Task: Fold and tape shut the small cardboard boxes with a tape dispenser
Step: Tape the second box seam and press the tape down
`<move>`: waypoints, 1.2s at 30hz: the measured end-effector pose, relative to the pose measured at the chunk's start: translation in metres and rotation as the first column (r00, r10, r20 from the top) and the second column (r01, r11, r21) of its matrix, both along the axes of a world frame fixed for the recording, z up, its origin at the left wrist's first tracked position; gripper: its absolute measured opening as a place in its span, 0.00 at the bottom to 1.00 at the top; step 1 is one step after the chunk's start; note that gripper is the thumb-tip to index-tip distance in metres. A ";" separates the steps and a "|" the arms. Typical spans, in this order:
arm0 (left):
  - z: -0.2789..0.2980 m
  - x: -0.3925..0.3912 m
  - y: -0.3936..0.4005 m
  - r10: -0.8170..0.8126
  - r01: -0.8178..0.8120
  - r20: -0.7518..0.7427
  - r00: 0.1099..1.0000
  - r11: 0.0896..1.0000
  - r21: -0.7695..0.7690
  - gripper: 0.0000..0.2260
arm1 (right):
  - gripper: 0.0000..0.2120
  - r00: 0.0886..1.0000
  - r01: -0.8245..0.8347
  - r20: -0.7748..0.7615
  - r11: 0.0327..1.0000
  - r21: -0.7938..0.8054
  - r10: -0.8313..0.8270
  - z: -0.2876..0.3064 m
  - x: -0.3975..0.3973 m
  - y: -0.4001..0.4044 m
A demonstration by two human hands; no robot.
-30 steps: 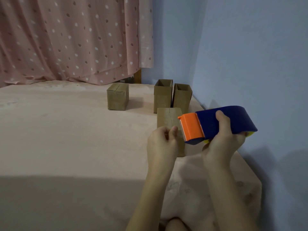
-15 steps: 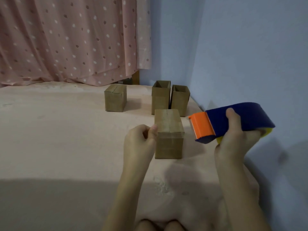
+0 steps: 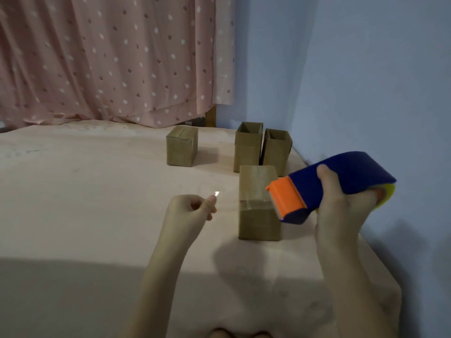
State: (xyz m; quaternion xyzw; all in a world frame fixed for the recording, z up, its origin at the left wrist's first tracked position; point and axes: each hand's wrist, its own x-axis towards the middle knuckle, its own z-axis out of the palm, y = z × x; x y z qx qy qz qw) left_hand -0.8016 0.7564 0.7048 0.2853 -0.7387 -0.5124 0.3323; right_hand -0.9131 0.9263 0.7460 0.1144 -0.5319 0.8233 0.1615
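the right hand [image 3: 341, 211] grips the blue tape dispenser [image 3: 341, 181] from below, thumb over its top, with the orange cutter end [image 3: 286, 200] pointing at the nearest box [image 3: 256, 211], held just beside its upper right edge, probably so a strip can be laid along the seam. the left hand [image 3: 188, 213] hovers left of that box with fingers curled; something small glints at its fingertips, perhaps a scrap of tape, but that cannot be told. the box stands on the pink surface [image 3: 97, 191], flaps folded down and tape across its front. behind it, two open boxes [image 3: 262, 145] wait by the wall, and a closed box [image 3: 181, 148] sits apart, seemingly finished.
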 end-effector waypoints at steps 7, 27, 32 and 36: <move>0.001 -0.015 0.007 -0.028 0.028 -0.028 0.999 0.999 0.017 0.15 | 0.26 0.979 0.182 -0.136 0.958 0.222 -0.155 -0.004 -0.010 -0.011; -0.016 -0.038 -0.003 0.023 -0.019 -0.045 0.999 0.995 0.101 0.20 | 0.29 0.945 0.319 -0.222 0.826 0.465 -0.240 -0.006 -0.013 -0.027; -0.019 -0.041 -0.004 0.014 -0.010 -0.032 0.999 0.994 0.107 0.20 | 0.29 0.944 0.324 -0.226 0.796 0.511 -0.239 -0.008 -0.017 -0.027; -0.023 -0.043 -0.005 0.004 -0.002 -0.019 1.000 0.993 0.114 0.20 | 0.29 0.947 0.320 -0.222 0.776 0.544 -0.234 -0.011 -0.020 -0.028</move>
